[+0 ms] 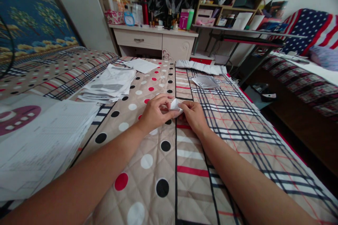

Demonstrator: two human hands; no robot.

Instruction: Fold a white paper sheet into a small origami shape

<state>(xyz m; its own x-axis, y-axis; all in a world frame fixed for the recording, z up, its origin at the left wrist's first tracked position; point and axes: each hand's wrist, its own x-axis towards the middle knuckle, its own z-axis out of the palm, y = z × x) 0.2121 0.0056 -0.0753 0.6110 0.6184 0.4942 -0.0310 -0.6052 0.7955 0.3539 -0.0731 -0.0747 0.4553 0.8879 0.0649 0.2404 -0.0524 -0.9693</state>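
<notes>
Between my two hands is a small folded piece of white paper (175,105), held just above the patterned quilt (148,147). My left hand (157,111) grips its left side and lower edge with thumb and fingers. On the right side, my right hand (193,113) pinches the same paper, its thumb and index finger over the edge. Beyond my hands lie a flat silvery-white packet (206,81) and a long row of folded white papers (200,66). A pile of printed sheets (108,81) is to the left, with a flat white paper (142,65) behind it.
A larger stack of printed papers (50,137) covers the near left of the quilt. Behind the bed stands a white dresser (137,39) with bottles and a blue clock (129,18). A metal-framed desk (250,32) is at the back right.
</notes>
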